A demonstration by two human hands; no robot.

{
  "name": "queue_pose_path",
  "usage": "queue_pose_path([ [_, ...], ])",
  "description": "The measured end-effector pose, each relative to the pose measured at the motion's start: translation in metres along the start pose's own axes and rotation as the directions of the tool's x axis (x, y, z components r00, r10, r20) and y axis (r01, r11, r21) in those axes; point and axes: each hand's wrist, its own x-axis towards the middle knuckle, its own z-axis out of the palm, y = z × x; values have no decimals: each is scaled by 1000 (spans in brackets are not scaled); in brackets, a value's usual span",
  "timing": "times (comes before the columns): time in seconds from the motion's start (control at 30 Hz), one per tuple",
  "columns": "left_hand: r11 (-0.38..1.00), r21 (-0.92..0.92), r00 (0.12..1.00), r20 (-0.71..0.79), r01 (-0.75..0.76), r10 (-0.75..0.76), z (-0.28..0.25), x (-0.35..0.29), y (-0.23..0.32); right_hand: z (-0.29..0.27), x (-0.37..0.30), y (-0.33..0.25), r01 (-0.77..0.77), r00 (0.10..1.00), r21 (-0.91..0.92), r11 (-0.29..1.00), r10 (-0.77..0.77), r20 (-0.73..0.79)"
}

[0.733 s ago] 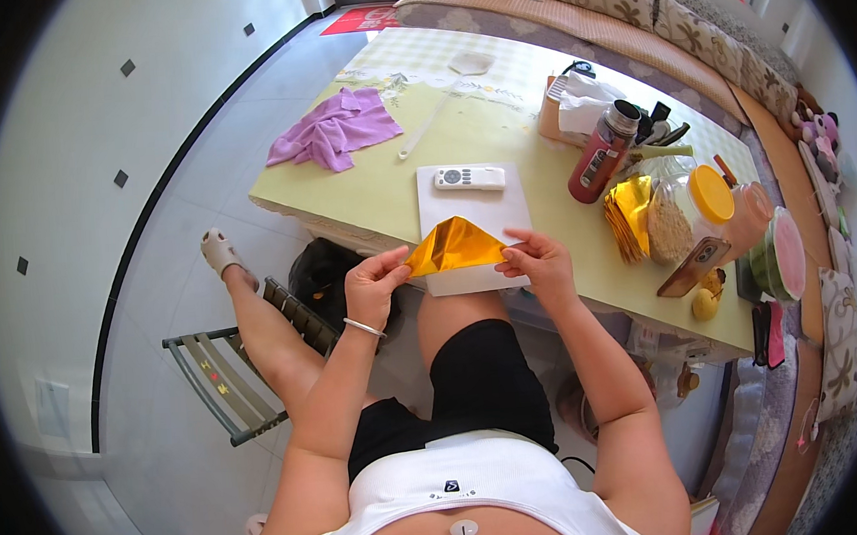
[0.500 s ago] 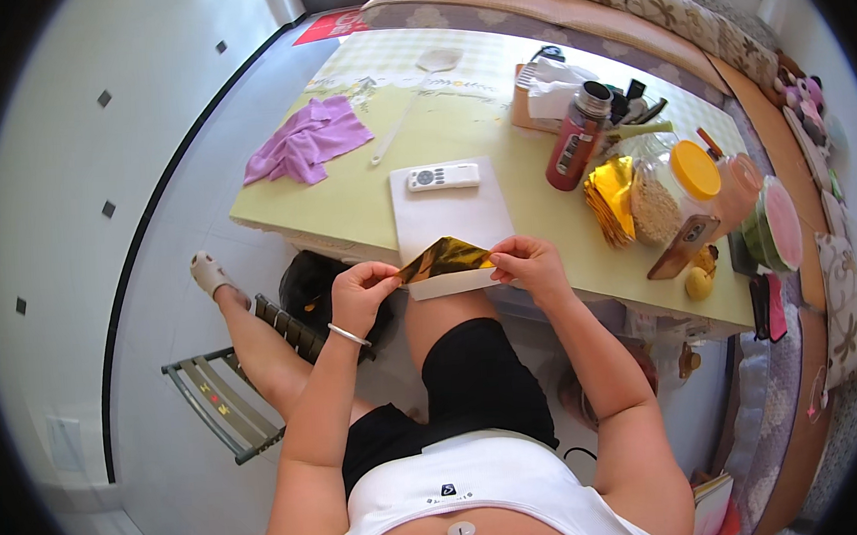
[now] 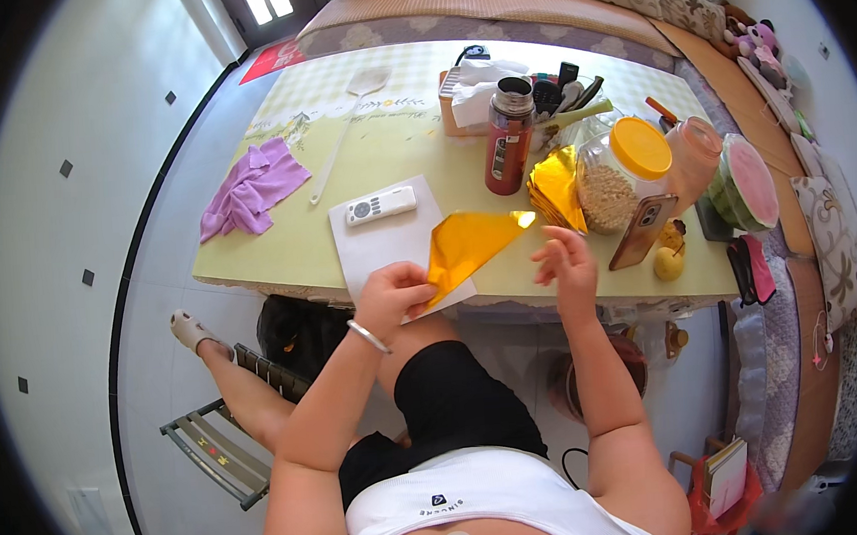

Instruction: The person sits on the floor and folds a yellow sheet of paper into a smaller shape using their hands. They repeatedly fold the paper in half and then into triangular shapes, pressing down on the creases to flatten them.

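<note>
- purple cloth (image 3: 252,185) left of centre on table (image 3: 281,257); white remote (image 3: 380,206) on white sheet (image 3: 388,242)
- left hand (image 3: 394,297) closed, pinching lower corner of gold foil sheet (image 3: 466,246) at frame centre, over the white sheet
- right hand (image 3: 566,261) open, fingers spread, just right of foil, not touching
- red bottle (image 3: 507,137), yellow-lidded jar (image 3: 621,172) upper right

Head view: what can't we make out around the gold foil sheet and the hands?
- Lower corner of the folded gold foil sheet: head view, hidden under the left hand.
- Left fingertips: curled under, grip unclear.
- Right hand: open, off the sheet; palm faces away.
- White remote control: buttons too small.
</note>
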Motion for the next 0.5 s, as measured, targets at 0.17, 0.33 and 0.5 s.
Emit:
queue_pose_path([
  [0.17, 955, -179, 971, 70, 236, -227, 85, 44, 3, -51, -2, 42, 189, 947, 9, 982, -179, -267],
  [0.33, 927, -292, 971, 18, 234, -240, 145, 100, -13, -46, -4, 43, 223, 929, 67, 972, -191, -317],
  [0.5, 892, -399, 976, 38, 213, -216, 171, 145, -15, -46, -2, 45, 218, 937, 42, 975, -197, -290],
])
